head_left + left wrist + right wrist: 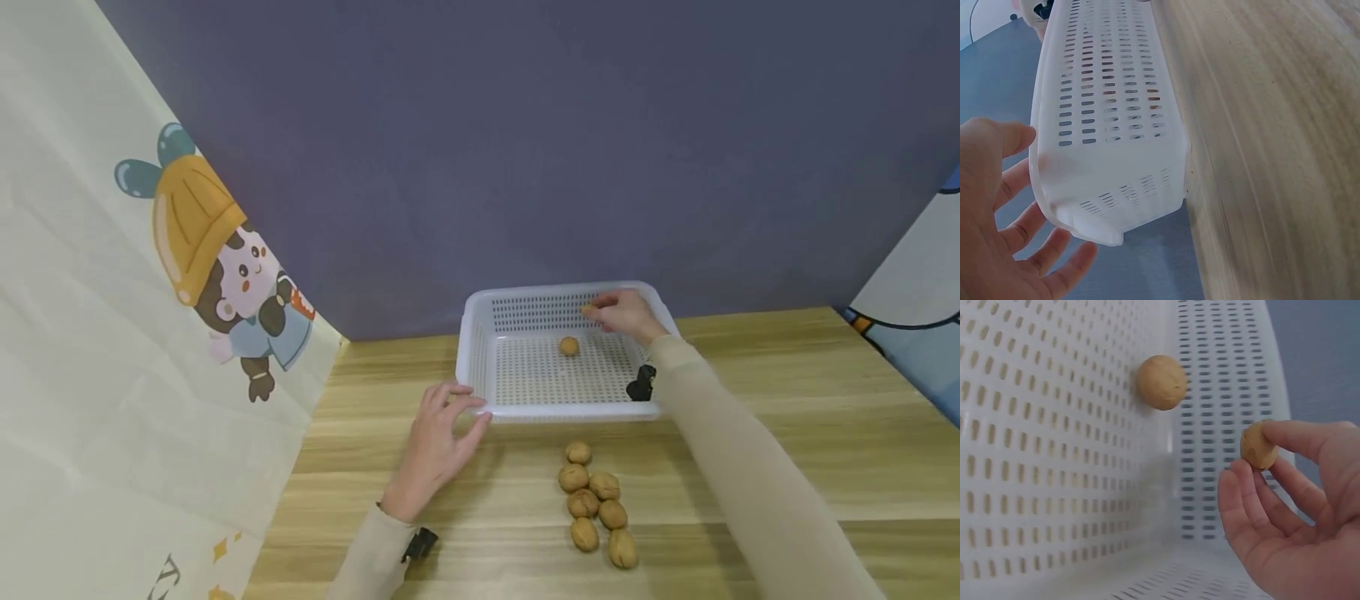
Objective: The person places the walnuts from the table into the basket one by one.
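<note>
A white perforated plastic basket (562,411) stands on the wooden table, with one walnut (569,346) on its floor. My right hand (624,315) is over the basket's back right part, pinching another walnut (1259,446) between thumb and fingers. In the right wrist view the held walnut is close to the slotted wall. My left hand (435,442) holds the basket's near left corner, with the thumb (1019,139) at the rim and the other fingers spread around the corner. Several walnuts (582,503) lie grouped on the table in front of the basket.
The wooden table (772,392) extends to both sides of the basket. A dark blue-grey wall (525,150) rises right behind it. On the left hangs a pale sheet with a cartoon figure (247,275); another printed sheet (915,308) is at the right.
</note>
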### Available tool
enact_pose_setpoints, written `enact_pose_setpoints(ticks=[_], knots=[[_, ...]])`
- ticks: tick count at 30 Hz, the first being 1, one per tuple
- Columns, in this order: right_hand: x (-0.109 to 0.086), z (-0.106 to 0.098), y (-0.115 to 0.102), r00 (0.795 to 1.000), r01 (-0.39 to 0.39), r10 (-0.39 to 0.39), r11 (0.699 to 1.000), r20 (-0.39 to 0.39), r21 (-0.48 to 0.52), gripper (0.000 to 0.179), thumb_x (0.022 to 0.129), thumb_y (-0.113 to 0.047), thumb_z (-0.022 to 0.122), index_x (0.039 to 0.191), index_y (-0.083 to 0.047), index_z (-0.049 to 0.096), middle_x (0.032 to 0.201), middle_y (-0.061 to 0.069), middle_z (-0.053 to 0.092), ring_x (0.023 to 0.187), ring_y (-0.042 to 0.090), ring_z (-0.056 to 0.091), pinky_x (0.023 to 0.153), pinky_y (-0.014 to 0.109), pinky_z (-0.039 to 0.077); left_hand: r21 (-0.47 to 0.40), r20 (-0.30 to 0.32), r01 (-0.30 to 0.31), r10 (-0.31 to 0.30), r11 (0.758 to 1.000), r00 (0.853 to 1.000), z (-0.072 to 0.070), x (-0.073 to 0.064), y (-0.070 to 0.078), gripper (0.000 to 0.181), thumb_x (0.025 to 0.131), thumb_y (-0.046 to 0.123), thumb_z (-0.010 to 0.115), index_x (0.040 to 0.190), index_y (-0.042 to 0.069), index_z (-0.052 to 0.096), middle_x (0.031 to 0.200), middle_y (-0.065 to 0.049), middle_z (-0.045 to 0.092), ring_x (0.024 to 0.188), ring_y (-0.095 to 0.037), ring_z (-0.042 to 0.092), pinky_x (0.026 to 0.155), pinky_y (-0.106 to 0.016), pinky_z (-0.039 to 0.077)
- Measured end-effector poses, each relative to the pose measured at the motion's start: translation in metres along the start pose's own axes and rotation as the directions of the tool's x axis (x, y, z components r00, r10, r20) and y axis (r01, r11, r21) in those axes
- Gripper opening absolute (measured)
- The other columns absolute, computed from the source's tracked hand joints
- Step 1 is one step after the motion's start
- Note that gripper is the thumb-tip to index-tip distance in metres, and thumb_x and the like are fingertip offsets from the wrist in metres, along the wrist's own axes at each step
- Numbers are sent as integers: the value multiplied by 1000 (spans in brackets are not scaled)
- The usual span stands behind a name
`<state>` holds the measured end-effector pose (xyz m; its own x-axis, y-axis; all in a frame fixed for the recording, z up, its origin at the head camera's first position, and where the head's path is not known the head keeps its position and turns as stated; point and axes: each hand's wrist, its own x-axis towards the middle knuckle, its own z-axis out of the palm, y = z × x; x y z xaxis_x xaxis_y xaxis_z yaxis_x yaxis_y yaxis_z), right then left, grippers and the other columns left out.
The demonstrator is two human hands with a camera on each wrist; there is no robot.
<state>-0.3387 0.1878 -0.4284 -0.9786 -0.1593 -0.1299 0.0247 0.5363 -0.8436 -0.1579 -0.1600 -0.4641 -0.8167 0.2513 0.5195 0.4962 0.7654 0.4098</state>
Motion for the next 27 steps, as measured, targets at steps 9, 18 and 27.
enact_pose_setpoints(ticks=[9,18,27], knots=[[6,7,13,995,-68,79,986,65,-153,54,102,-31,70,141,4,61,134,25,67,111,36,69,98,50,59,3,33,26,-26,1000,999,-2,0,1,22,97,33,77,112,16,79,129,-7,70,130,-31,58,110,-53,53],[7,7,15,991,-8,41,969,126,-246,47,97,-24,74,135,4,68,127,26,71,73,19,62,81,45,58,9,34,27,-28,1000,999,-3,1,2,23,98,34,76,112,16,79,128,-6,70,129,-31,59,109,-52,54],[6,3,11,981,14,44,955,190,-297,53,99,-24,70,143,6,61,138,29,65,68,14,55,78,43,55,5,38,39,-39,999,999,-2,1,3,23,98,34,76,112,16,79,129,-6,70,130,-31,58,110,-53,53]])
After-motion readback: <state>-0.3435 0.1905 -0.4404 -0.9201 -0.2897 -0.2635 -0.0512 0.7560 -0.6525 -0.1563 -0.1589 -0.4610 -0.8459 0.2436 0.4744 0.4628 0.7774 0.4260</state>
